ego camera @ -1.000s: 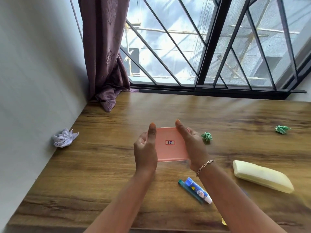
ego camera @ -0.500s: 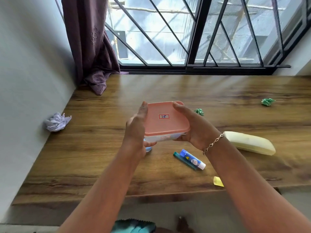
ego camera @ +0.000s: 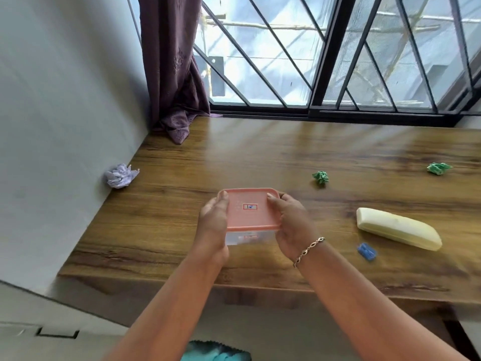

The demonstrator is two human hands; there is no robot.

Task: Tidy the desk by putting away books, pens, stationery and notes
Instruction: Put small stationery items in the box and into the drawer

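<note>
"While both hands had hold of the lidded box [ego camera: 250, 213], where was it?"

"Centre of the frame, a little low, over the near part of the counter [ego camera: 260, 152]. Whether its base touched the wood I could not tell. The left hand [ego camera: 212, 225] gripped its left end and the right hand [ego camera: 291, 227] its right end, with thumbs laid over the pink lid and the rest wrapped round the ends."

"How would you have expected it to handle?"

"Light, I judged. It looked like thin stiff plastic with smooth clear walls, so a bit slippery. The lid might have popped off if lifted by its rim alone. The safest hold was the one in use: both short ends, fingers below the rim."

"Which way did it point?"

"Lid up, tipped slightly toward the camera, with the small label reading upright from the near side. Its long axis seemed to run left to right across the frame, though foreshortening left some doubt."

"Anything else to put away?"

"At the right lay a yellow case [ego camera: 398, 231], its length running from upper left to lower right. A small blue piece [ego camera: 366, 251] lay just below it, well apart from the box."
</note>
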